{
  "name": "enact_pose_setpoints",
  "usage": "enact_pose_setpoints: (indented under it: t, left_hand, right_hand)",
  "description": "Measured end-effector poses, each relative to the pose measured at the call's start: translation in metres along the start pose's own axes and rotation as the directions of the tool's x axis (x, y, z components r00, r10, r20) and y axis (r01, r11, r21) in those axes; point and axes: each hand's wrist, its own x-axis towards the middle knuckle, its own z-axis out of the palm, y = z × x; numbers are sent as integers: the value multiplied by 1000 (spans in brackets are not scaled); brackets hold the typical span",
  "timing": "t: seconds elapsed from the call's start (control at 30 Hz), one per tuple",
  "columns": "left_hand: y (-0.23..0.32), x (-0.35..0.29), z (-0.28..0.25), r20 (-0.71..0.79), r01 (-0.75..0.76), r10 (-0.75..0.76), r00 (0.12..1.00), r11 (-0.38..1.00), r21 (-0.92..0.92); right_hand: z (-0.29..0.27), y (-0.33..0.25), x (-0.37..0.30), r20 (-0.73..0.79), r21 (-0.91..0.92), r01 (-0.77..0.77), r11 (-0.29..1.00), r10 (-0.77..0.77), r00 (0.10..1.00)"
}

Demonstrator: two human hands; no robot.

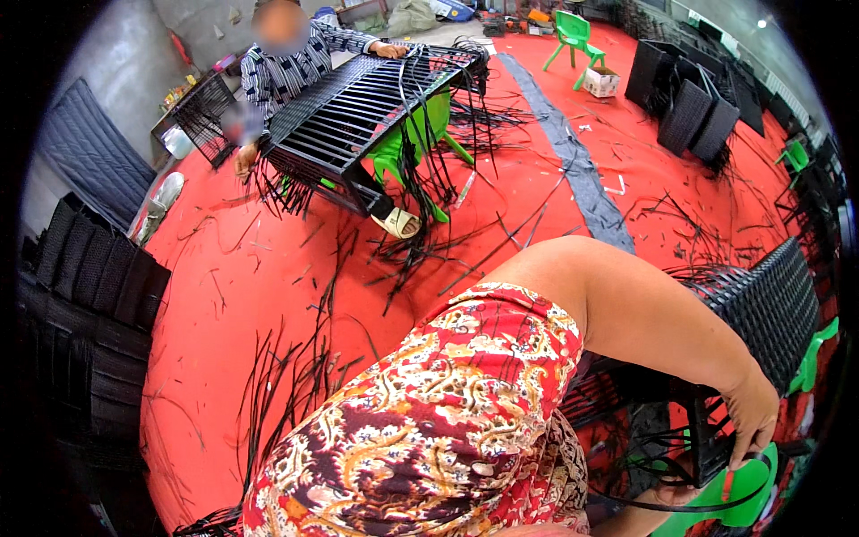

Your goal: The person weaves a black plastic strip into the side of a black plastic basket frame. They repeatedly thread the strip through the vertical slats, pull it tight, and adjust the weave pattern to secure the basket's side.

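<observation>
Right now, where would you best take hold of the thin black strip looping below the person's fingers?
Probably at the loop's lower right bend: pinch the black strip lightly, coming from the picture's right. It is narrow, and there it bows outward across the green plastic, apart from the left hand.

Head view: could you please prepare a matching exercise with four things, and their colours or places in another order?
1. Floor covering
2. Slipper
3. Small white box
4. Woven black piece at lower right

A. beside a far green chair
B. near the person's own hands
C. red
D. cream

Pairs: 1-C; 2-D; 3-A; 4-B
</observation>
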Motion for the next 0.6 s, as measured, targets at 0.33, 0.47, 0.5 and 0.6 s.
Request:
enact_pose_setpoints:
  t: [0.33, 0.47, 0.5, 0.6]
  left_hand:
    - [5, -6, -2, -34, 74, -77, 996, 995, -71]
    - [-9, 5, -1, -25, 27, -29, 999, 997, -69]
    - [-10, 5, -1, -24, 16, -17, 1000, 999, -48]
    - [3, 4, -2, -9, 28, -27, 1000, 1000, 9]
  right_hand:
    - [-4, -12, -5, 54, 73, -9, 997, 5, 999]
    - [7, -13, -7, 108, 83, -36, 996, 27, 994]
    - [8, -14, -7, 121, 90, -47, 995, 36, 992]
    - [6, -31, -14, 119, 147, -62, 987, 44, 992]
